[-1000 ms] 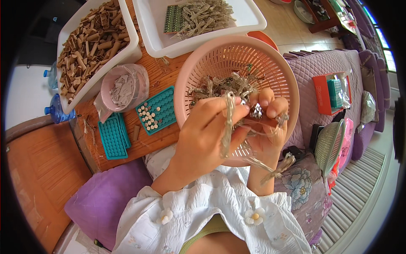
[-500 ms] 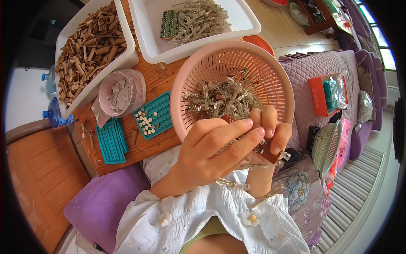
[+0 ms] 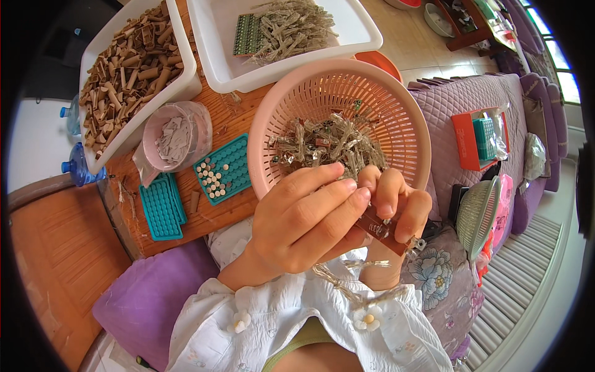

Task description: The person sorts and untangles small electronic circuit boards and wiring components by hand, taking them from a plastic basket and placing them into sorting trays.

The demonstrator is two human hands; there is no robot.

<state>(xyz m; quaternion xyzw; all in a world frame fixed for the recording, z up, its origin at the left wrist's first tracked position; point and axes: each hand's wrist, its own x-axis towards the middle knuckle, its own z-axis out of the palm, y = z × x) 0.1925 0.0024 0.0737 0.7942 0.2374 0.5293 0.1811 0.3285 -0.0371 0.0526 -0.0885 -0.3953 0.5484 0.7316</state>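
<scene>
In front of my chest, over the near rim of the pink slotted basket [image 3: 416,146], both hands are closed together. My right hand [image 3: 401,201] grips a small brown circuit board [image 3: 384,232] with a metal part at its lower right end. Thin clear wires [image 3: 350,291] hang below the hands, across the white sleeve. My left hand [image 3: 304,217] has its fingers bent and pressed in against the board's upper end; its thumb and exact hold are mostly hidden. A tangled pile of similar wired boards [image 3: 334,146] lies in the basket.
A white tub [image 3: 214,77] holds wire bundles and green boards at the back. Left of it stands a white bin [image 3: 189,59] of brown cardboard scraps. On the wooden table are a pink bowl [image 3: 149,146], a teal tray [image 3: 238,152] with round cells, and stacked teal trays [image 3: 162,211].
Both hands have shifted slightly. My right fingers have spread and re-gripped, so more of the brown board shows. The hanging wires have swung down and left.
</scene>
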